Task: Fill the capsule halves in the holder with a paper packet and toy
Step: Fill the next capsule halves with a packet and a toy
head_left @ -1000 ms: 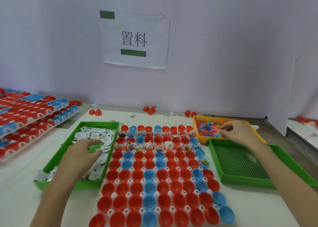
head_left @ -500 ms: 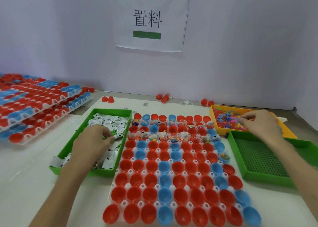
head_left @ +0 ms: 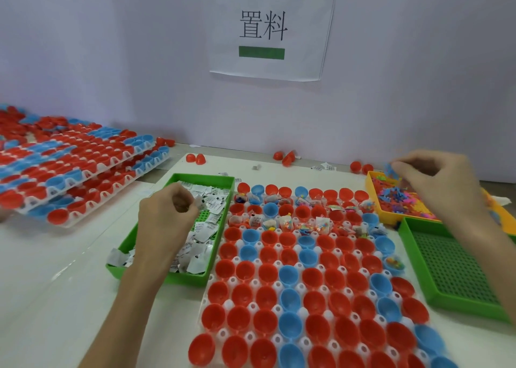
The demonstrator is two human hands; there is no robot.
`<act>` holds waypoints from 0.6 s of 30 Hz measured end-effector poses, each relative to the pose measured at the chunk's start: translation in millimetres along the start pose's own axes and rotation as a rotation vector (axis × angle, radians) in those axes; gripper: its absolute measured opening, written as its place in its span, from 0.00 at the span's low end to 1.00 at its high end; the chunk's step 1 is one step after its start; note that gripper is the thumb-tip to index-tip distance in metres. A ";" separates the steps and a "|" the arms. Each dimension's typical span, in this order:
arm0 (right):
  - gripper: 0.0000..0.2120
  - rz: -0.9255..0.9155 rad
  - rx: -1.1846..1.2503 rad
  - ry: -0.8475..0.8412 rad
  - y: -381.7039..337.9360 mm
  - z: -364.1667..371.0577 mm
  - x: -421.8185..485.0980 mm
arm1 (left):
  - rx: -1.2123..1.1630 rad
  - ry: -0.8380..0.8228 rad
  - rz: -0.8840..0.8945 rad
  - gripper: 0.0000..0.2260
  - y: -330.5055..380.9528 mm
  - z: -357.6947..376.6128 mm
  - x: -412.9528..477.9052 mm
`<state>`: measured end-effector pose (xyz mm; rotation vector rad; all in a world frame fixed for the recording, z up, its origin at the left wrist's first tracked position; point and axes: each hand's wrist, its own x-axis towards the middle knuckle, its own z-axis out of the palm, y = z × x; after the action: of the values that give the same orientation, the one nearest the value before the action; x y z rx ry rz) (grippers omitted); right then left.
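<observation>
A white holder [head_left: 252,283] full of red and blue capsule halves lies in front of me; several halves in its far rows hold packets and toys, the near rows hold nothing. My left hand [head_left: 164,217] hovers over the green tray [head_left: 216,179] of white paper packets and pinches a paper packet [head_left: 198,201]. My right hand [head_left: 435,183] is raised over the yellow tray [head_left: 372,191] of small coloured toys and pinches a blue toy [head_left: 389,170].
A second green tray [head_left: 418,272] with a perforated floor stands at the right. Stacked holders of capsule halves [head_left: 75,166] sit at the left. Loose red halves [head_left: 195,159] lie along the wall, under a paper sign [head_left: 268,30].
Both hands have lifted out of their trays, the left with a packet, the right with a blue toy. The camera has tilted down and moved closer.
</observation>
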<state>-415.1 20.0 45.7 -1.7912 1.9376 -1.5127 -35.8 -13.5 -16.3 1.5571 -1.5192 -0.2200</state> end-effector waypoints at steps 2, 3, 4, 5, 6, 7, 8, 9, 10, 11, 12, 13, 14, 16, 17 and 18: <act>0.10 -0.045 0.065 -0.023 -19.6 3.6 1.2 | 0.053 0.004 -0.025 0.08 -3.1 -1.6 -1.4; 0.10 -0.058 0.095 -0.039 -27.9 5.7 1.6 | 0.097 0.011 -0.048 0.10 -5.0 -2.3 -2.1; 0.10 -0.068 0.119 -0.058 -35.2 8.0 1.2 | 0.138 0.019 -0.070 0.10 -7.2 -3.2 -3.0; 0.10 -0.077 0.129 -0.080 -41.4 10.7 0.2 | 0.160 0.026 -0.092 0.10 -9.0 -4.0 -3.5; 0.10 -0.085 0.128 -0.103 -46.6 13.7 -1.5 | 0.156 0.023 -0.115 0.11 -10.2 -5.0 -3.9; 0.09 -0.090 0.122 -0.124 -50.5 16.7 -4.0 | 0.132 0.011 -0.135 0.11 -10.7 -6.1 -4.7; 0.08 -0.089 0.115 -0.141 -53.5 19.4 -6.9 | 0.103 -0.006 -0.146 0.11 -10.4 -7.3 -5.8; 0.08 -0.087 0.111 -0.157 -56.1 21.4 -9.8 | 0.080 -0.019 -0.152 0.11 -9.4 -8.9 -7.5; 0.07 -0.084 0.115 -0.171 -58.6 22.7 -13.0 | 0.060 -0.025 -0.157 0.11 -7.5 -11.2 -9.8; 0.07 -0.082 0.128 -0.185 -61.1 23.5 -16.3 | 0.038 -0.025 -0.159 0.11 -5.2 -13.7 -12.4; 0.07 -0.082 0.151 -0.203 -63.7 23.9 -19.6 | 0.005 -0.020 -0.157 0.11 -2.1 -16.4 -15.2; 0.06 -0.081 0.184 -0.227 -66.6 24.0 -22.9 | -0.047 -0.015 -0.153 0.10 2.2 -19.5 -18.8; 0.06 -0.077 0.224 -0.255 -70.2 24.4 -26.7 | -0.124 -0.013 -0.150 0.10 8.3 -22.9 -23.4; 0.06 -0.073 0.294 -0.315 -79.3 26.0 -35.7 | -0.336 -0.021 -0.148 0.10 28.5 -30.3 -37.2; 0.05 -0.074 0.320 -0.347 -84.5 27.5 -41.2 | -0.453 -0.031 -0.143 0.09 41.2 -34.1 -46.8; 0.05 -0.076 0.346 -0.383 -90.1 29.8 -47.6 | -0.566 -0.045 -0.135 0.09 54.6 -37.6 -57.5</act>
<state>-318.4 57.6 68.2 -1.8450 1.3562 -1.3046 -61.2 63.9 16.4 1.1993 -1.2405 -0.7016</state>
